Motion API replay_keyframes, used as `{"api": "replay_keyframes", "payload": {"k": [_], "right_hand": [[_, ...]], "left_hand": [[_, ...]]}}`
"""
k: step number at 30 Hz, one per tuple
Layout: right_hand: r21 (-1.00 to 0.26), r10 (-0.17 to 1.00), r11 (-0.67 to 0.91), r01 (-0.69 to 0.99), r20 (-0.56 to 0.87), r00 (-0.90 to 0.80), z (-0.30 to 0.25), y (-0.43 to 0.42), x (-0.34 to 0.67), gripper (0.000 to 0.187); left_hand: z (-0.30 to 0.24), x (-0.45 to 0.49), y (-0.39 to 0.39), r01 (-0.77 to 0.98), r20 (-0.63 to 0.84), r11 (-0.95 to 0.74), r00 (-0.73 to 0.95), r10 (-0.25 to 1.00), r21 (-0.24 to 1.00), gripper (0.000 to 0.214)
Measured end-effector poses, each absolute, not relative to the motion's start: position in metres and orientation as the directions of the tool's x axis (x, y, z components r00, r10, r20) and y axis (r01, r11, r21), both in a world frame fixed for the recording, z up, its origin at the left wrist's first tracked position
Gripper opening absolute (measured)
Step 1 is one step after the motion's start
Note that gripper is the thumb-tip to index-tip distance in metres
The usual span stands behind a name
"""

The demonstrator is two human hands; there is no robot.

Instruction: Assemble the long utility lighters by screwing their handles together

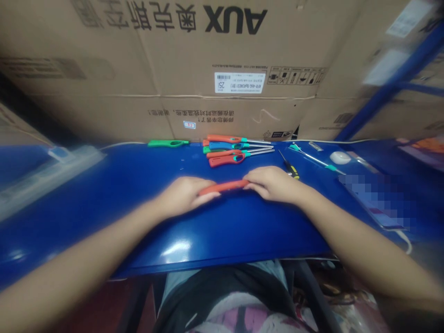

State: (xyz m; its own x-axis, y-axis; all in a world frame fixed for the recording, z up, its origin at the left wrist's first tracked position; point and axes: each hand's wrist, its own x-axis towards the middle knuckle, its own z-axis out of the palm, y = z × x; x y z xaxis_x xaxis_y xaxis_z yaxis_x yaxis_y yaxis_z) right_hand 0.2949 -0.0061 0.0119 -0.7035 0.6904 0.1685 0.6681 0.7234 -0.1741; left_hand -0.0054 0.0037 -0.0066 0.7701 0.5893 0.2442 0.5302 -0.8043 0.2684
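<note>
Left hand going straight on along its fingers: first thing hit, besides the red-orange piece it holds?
Probably the right hand, pinching the other end of that red-orange piece. Both look roughly in line, but one view leaves depth uncertain.

Held an orange-red handle [227, 187] over the blue tabletop [222, 231], with left hand [185, 194] at one end, right hand [272, 182] at the other. Had lighters [222, 161] piled just beyond, a green handle [164, 144] to their left and a screwdriver [292, 169] near the right hand. Faced a cardboard box [173, 60].
</note>
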Motion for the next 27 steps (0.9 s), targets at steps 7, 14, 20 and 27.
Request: {"api": "replay_keyframes", "payload": {"k": [7,14,20,27], "right_hand": [[-0.081,0.673,0.733,0.676,0.232,-0.702,0.003,-0.008,0.286,0.031],[-0.1,0.678,0.733,0.673,0.194,-0.709,-0.001,-0.013,0.271,0.028],[-0.036,0.719,0.674,0.738,0.263,-0.643,0.01,0.003,0.302,0.024],[0.025,0.721,0.64,0.768,0.327,-0.611,0.016,0.022,0.33,0.025]], "left_hand": [[-0.008,-0.002,0.003,0.608,0.277,-0.76,0.707,0.65,0.23,0.037],[-0.015,0.003,0.005,0.596,0.299,-0.786,0.73,0.615,0.163,0.032],[-0.01,-0.011,0.018,0.652,0.335,-0.732,0.657,0.675,0.199,0.031],[-0.01,-0.019,0.027,0.659,0.391,-0.714,0.608,0.691,0.237,0.033]]}}
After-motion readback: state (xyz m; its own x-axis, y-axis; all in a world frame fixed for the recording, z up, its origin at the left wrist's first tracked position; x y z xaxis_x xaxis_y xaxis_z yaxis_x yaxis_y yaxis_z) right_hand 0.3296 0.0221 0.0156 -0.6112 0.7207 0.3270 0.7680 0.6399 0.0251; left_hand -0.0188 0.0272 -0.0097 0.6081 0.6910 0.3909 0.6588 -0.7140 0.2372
